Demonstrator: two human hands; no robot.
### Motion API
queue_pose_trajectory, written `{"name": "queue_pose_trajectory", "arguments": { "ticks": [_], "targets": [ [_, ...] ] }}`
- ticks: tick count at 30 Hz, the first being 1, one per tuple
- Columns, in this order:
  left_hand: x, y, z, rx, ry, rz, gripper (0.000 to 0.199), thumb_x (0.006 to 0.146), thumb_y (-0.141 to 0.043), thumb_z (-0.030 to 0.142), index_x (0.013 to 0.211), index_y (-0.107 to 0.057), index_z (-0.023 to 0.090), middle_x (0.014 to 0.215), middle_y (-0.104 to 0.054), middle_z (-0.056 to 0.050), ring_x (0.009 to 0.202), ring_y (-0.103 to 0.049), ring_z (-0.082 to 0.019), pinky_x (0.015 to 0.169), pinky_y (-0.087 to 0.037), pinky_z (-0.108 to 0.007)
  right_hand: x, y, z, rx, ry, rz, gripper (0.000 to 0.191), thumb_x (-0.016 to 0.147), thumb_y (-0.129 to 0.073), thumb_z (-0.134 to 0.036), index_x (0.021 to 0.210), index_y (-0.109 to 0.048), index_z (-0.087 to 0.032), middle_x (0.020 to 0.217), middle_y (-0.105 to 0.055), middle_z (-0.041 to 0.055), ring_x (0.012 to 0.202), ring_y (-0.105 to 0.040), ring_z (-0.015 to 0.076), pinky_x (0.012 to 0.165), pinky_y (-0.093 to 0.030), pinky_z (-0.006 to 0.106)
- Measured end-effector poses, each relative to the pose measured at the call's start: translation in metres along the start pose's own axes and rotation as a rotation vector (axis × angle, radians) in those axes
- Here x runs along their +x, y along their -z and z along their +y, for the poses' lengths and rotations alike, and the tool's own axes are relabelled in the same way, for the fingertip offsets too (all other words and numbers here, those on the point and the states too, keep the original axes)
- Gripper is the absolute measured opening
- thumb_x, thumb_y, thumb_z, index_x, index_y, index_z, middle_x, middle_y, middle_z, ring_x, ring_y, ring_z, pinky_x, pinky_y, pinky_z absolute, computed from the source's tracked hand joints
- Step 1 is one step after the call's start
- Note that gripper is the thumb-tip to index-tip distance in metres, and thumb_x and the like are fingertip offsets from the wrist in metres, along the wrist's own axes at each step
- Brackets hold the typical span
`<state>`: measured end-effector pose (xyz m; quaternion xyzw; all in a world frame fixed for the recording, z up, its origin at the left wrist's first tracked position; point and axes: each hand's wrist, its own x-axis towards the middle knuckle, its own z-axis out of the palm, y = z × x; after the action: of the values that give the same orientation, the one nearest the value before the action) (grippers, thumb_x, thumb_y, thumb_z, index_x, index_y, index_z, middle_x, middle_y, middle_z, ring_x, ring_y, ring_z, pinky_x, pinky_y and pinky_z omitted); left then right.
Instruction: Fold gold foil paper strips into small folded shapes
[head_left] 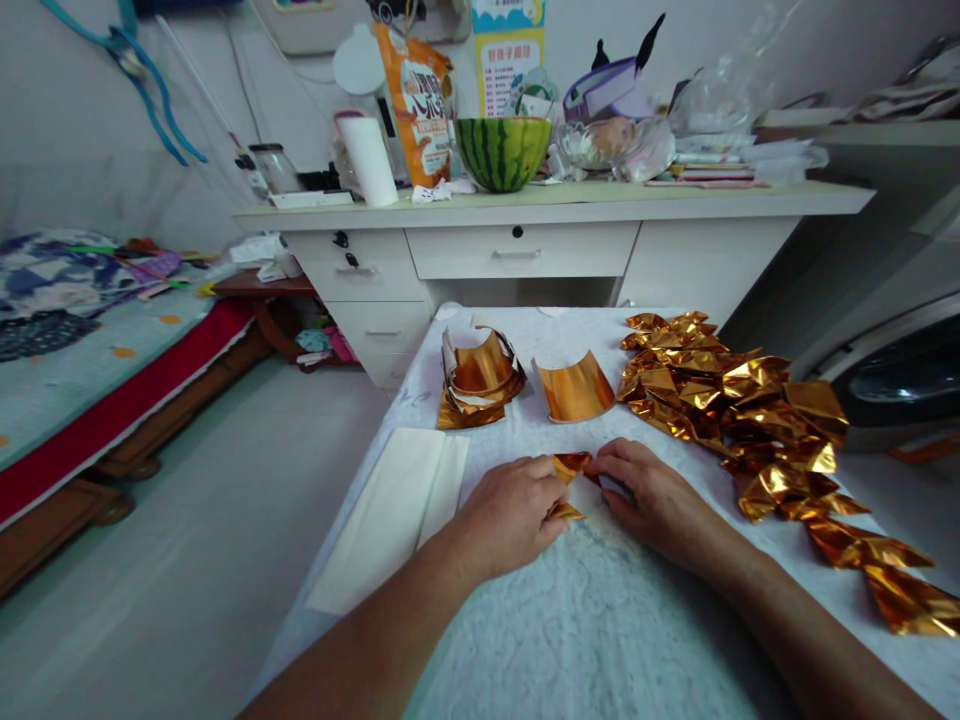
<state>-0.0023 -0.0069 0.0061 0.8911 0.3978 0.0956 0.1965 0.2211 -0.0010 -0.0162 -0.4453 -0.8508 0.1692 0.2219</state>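
Observation:
A partly folded sheet of gold foil paper (571, 464) lies on the cloth-covered table between my hands. My left hand (517, 510) has its fingers closed over the paper's left side, hiding part of it. On the paper's right edge, my right hand (645, 490) pinches with thumb and fingers. Just beyond stands a curved gold sheet (576, 388), and left of it a stack of curled gold sheets (481, 375) with pale undersides. Many folded gold foil pieces (697, 390) are heaped along the right side of the table.
Pale paper sheets (386, 505) lie by my left forearm. Behind the table, a white desk (525, 245) carries a watermelon half (502, 152), an orange snack bag (420, 110) and a paper roll (369, 160). A bed (90, 380) stands left, a washing machine (900, 360) right.

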Motion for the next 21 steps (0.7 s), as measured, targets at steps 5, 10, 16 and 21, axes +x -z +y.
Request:
{"name": "queue_pose_trajectory", "arguments": {
  "ticks": [5,10,16,21],
  "targets": [
    [-0.0008,0.0006,0.0038,0.077,-0.045,0.02,0.009,0.086,-0.06,0.026,0.091,-0.064,0.02,0.092,-0.06,-0.003,0.088,-0.058,-0.019,0.08,-0.047,-0.032,0.0002,0.0009,-0.0017,-0.035,0.017,0.002,0.031,0.078,-0.055,-0.006,0.102,-0.067,-0.021,0.102,-0.064,0.0077,0.094,-0.06,0.0212,0.086,-0.051,0.037],
    [-0.0007,-0.0005,0.0044,0.066,-0.03,0.038,0.011,0.084,-0.064,0.027,0.092,-0.064,0.02,0.093,-0.059,-0.003,0.091,-0.057,-0.02,0.081,-0.047,-0.033,0.0009,0.0005,-0.0019,-0.072,0.028,-0.023,0.027,0.083,-0.054,-0.008,0.103,-0.068,-0.02,0.1,-0.065,0.0082,0.092,-0.06,0.0213,0.084,-0.051,0.036],
    [-0.0003,0.0001,0.0064,0.063,-0.009,0.031,0.01,0.086,-0.062,0.029,0.091,-0.063,0.02,0.094,-0.059,-0.004,0.094,-0.055,-0.021,0.082,-0.047,-0.034,0.0007,-0.0008,-0.0054,-0.015,-0.033,0.025,0.025,0.082,-0.051,-0.007,0.097,-0.067,-0.02,0.094,-0.065,0.0065,0.087,-0.061,0.0196,0.079,-0.05,0.033],
    [-0.0002,0.0004,0.0079,0.098,-0.025,0.037,0.01,0.087,-0.063,0.028,0.09,-0.063,0.018,0.097,-0.059,-0.005,0.095,-0.054,-0.022,0.084,-0.048,-0.034,0.0018,-0.004,-0.0082,0.006,-0.156,0.077,0.027,0.083,-0.044,-0.007,0.091,-0.066,-0.019,0.088,-0.064,0.0052,0.08,-0.061,0.0181,0.074,-0.049,0.032]
  ]
}}
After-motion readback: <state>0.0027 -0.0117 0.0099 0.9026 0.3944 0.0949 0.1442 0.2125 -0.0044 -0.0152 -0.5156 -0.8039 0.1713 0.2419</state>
